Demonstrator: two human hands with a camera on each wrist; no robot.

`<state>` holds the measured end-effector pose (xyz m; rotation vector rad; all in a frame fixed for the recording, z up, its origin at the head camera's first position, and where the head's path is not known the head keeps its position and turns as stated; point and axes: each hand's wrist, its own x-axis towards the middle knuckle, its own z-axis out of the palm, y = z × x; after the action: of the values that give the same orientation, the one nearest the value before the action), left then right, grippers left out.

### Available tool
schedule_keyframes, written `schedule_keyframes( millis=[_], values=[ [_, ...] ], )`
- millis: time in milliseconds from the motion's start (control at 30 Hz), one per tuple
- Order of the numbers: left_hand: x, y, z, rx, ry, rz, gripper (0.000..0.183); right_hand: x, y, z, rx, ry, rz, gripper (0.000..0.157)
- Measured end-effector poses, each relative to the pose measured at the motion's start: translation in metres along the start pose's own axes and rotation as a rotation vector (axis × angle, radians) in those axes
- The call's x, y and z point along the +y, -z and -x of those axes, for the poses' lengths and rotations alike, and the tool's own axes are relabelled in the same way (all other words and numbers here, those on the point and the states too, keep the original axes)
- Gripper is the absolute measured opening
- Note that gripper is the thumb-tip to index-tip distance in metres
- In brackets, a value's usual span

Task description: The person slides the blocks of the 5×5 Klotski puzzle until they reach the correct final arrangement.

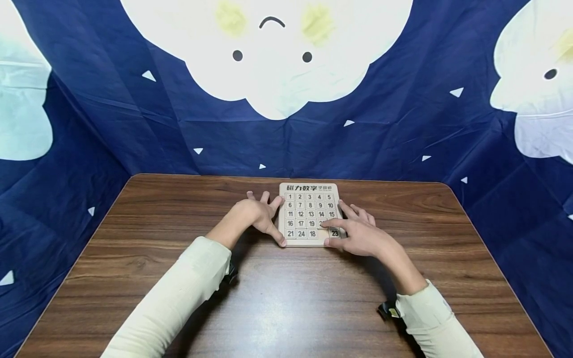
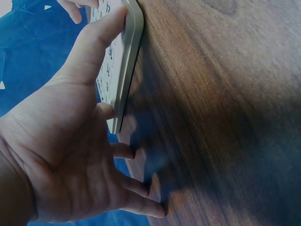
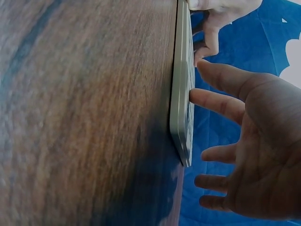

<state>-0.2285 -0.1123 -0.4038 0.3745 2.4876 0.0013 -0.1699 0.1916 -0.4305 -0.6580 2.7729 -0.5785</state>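
A pale sliding number puzzle with rows of numbered tiles lies flat on the table. My left hand is spread along its left side, the thumb on the front left corner and the index fingertip at the left edge. In the left wrist view, the other fingers of that hand reach down beside the board. My right hand lies over the right side, its index fingertip on a tile right of number 19, partly covering its number. A gap shows below that tile, left of tile 23. The right thumb is at the front edge.
The brown wooden table extends around the board on all sides. A dark blue cloth with white clouds and small triangles hangs behind the table and at both sides. Pale sleeves cover both forearms.
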Motion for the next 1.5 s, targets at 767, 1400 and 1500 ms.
schedule_keyframes(
  millis=[767,1400,1500],
  values=[
    [-0.005,-0.004,-0.008,-0.005,0.004,0.003,0.15,-0.009,0.002,0.0,-0.024,-0.022,0.03,0.05],
    [0.0,0.0,-0.003,-0.025,0.012,-0.005,0.145,-0.015,0.001,-0.007,-0.007,-0.01,0.102,0.054],
    [0.001,-0.001,-0.003,-0.02,0.013,-0.003,0.144,-0.013,0.002,-0.004,0.013,-0.011,0.096,0.052]
  ],
)
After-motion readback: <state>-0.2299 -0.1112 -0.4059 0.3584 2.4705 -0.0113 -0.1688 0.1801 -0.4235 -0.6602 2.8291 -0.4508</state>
